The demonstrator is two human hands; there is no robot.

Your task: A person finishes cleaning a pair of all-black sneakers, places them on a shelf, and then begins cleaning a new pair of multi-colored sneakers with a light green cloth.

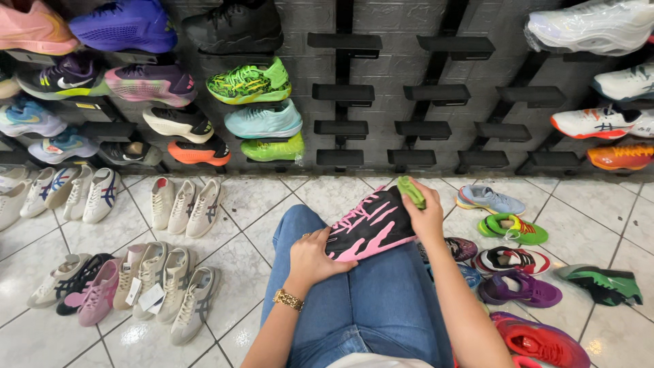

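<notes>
Sitting on the tiled floor (pixel 259 204), the person keeps a black and pink shoe (pixel 371 225) on the lap, on top of the blue jeans (pixel 361 300). It lies there so both hands can work on it and it does not slide off.

The left hand (pixel 312 260) sits at the near end of the shoe. Its fingers press flat on the heel part and curl around it, so this hand is closed on the shoe to keep it still. A gold bracelet (pixel 289 300) is on that wrist.

The right hand (pixel 424 212) is at the far end of the shoe, by the toe. It is bent down at the wrist and squeezes a small green cloth (pixel 411 191) against the shoe. The arm reaches forward over the lap.

Beside the shoe, on the right, loose bright shoes lie on the floor, like a green one (pixel 512 229) and a purple one (pixel 521 289). Past the shoe, empty black wall shelves (pixel 344 92) hang in rows. To the left of the shoe, pale shoes (pixel 185 206) stand in neat rows.
</notes>
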